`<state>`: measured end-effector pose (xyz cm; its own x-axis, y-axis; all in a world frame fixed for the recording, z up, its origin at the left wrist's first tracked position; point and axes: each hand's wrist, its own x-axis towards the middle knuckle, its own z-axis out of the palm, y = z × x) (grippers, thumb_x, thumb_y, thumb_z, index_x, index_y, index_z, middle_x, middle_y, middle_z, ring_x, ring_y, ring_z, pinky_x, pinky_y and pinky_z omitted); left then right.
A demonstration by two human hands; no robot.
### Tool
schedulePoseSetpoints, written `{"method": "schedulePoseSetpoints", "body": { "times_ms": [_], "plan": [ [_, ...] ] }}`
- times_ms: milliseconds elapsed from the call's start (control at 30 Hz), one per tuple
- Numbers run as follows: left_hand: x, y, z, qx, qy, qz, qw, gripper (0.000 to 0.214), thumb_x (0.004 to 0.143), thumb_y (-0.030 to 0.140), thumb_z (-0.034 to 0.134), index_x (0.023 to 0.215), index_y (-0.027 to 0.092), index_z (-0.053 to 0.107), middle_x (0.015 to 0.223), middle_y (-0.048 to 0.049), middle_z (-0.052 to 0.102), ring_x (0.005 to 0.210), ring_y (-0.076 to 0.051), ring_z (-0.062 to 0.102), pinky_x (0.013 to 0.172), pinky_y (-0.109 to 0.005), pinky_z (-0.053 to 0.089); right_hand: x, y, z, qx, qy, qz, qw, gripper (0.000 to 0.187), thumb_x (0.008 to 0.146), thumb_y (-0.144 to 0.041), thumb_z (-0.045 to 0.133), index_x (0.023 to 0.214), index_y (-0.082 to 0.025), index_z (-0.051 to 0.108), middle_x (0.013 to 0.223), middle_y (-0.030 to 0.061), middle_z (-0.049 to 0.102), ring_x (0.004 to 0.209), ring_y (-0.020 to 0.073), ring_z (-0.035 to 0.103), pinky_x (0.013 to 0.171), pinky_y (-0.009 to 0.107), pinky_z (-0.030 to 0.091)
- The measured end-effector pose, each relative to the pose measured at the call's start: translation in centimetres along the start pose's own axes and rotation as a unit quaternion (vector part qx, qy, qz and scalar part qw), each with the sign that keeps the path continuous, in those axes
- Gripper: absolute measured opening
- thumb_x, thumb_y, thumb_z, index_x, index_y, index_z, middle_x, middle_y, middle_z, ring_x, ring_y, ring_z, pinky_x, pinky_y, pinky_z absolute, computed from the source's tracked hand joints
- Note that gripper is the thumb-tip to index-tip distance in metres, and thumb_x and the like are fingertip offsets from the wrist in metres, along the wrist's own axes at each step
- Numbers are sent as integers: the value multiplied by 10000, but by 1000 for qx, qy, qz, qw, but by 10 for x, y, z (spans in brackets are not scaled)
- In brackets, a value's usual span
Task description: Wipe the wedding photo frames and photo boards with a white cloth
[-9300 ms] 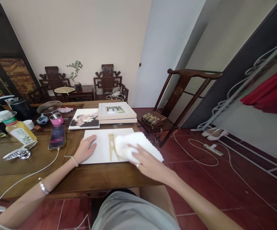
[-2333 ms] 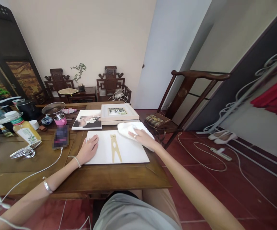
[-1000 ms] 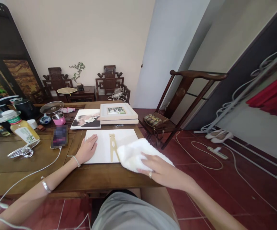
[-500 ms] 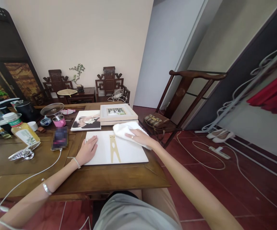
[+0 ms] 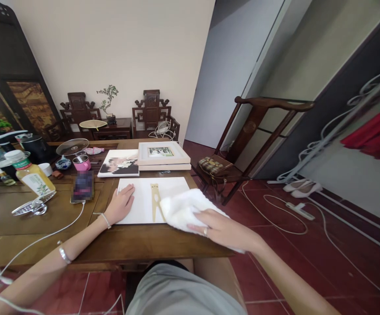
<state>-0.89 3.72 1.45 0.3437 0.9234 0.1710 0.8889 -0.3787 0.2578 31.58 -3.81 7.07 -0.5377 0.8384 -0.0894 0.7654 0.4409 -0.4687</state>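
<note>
A white board (image 5: 140,197) with a tan long-legged cat-like figure (image 5: 155,199) lies flat near the table's front edge. My left hand (image 5: 121,203) rests palm down on its left side, fingers stretched out. Under my right hand (image 5: 216,227) is a bunched white cloth (image 5: 186,208), held at the board's front right corner. The cloth covers that corner and hangs past the table edge. It touches the figure's right leg. My right fingertips are partly sunk in its folds.
Behind the board are a picture print (image 5: 119,164) and stacked wooden frames (image 5: 163,155). To the left stand a phone (image 5: 82,187) on a white cable, a silver hair clip (image 5: 34,206), a juice bottle (image 5: 34,177) and a pink cup (image 5: 82,163). A chair (image 5: 252,127) holds a checked bag (image 5: 214,165).
My right hand has drawn the white cloth from the board's back right corner towards me, to its front right corner. My left hand has stayed in place.
</note>
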Motion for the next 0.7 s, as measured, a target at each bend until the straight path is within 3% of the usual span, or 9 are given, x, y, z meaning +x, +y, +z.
{"method": "schedulePoseSetpoints", "body": {
  "times_ms": [67,167,333,500,600,700],
  "plan": [
    [0,-1,1,0,1,1,1000,451,941,265,285,1355,175,441,1476,-118,389,1378,-258,330,1103,-589,209,-8,-5,-1,-2,-22,-1,1000,425,923,-530,361,836,-201,615,941,107,651,914,273,591,834,343,441],
    [1,-1,1,1,2,4,1000,452,941,264,282,1352,168,442,1472,-122,395,1378,-258,330,1102,-590,210,6,-1,0,6,2,-17,1000,421,926,-528,370,867,-192,616,960,108,650,929,268,586,862,349,434],
    [1,-1,1,0,1,3,1000,444,942,255,285,1349,183,446,1469,-116,400,1381,-248,326,1108,-574,212,72,11,6,17,88,-53,995,359,948,-434,366,845,-188,605,929,102,660,979,293,583,889,387,425],
    [1,-2,1,-1,7,6,1000,441,940,264,291,1343,188,455,1465,-114,408,1377,-253,334,1108,-571,216,127,6,14,5,142,-69,987,310,970,-365,354,936,-174,595,1031,108,662,1058,288,574,993,427,355],
    [1,-4,2,-4,11,10,1000,438,939,261,295,1340,191,459,1461,-115,414,1373,-251,340,1110,-564,215,132,-3,23,-24,136,-93,986,252,969,-277,361,941,-175,590,1091,116,650,1145,290,532,1045,483,293],
    [1,-4,3,-4,12,12,1000,438,939,256,299,1345,195,451,1464,-113,410,1375,-243,338,1114,-555,207,110,-15,34,-44,120,-123,984,214,939,-180,377,970,-162,588,1196,146,611,1314,305,382,1072,530,251]
  ]
}}
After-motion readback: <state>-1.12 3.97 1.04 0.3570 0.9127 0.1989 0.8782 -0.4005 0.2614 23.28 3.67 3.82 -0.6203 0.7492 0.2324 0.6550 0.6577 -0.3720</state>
